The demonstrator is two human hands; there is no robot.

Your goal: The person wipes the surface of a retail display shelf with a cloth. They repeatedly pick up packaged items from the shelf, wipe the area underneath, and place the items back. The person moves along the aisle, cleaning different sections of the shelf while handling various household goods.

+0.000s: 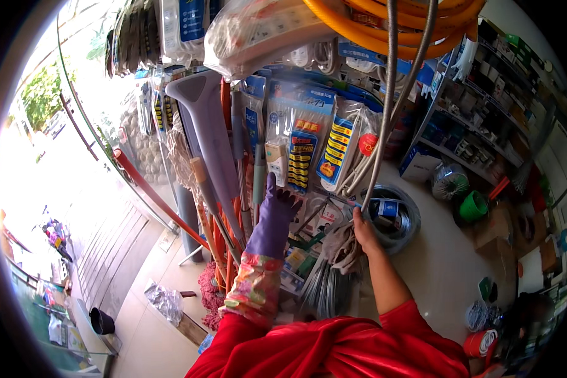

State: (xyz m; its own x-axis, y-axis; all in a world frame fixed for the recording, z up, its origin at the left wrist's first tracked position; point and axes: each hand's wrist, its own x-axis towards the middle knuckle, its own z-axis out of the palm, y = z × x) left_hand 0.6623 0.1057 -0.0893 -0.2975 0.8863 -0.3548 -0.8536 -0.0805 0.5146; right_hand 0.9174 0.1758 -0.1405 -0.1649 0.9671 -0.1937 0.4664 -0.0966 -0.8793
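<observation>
My left hand [278, 208] wears a long purple rubber glove with a flowered cuff [255, 286]. Its fingers are spread and nothing is in them. One finger points up at a packaged power strip [276, 158], which hangs in clear plastic with a blue header; I cannot tell whether it touches. Another packaged power strip [336, 149] with a coiled white cord hangs to the right. My bare right hand [365, 231] grips a crumpled grey-brown cloth [342, 248]. The lower end of a braided metal hose [382, 137] reaches close to that hand; contact is unclear.
Mop and broom handles [217, 212] crowd the left, beside a grey plastic piece [203, 118]. Orange hose coils [406, 40] hang overhead. A coil of clear tubing [408, 231] lies behind my right hand. Stocked shelves [472, 118] and a green bucket [473, 205] stand right.
</observation>
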